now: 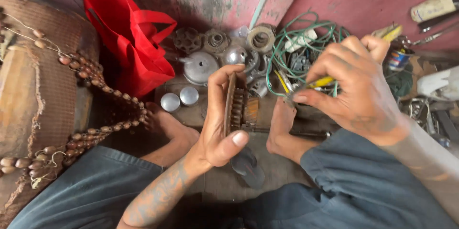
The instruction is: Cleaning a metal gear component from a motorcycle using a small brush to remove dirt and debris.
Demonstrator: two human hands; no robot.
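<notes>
Centrally, a rusty round gear assembly is held edge-on above the floor between the person's bare feet, gripped by the left hand with fingers over its top rim and thumb below. The right hand is closed around a yellow-handled tool, its tip near the assembly. Beyond lie metal engine parts, green wire and a red bag
</notes>
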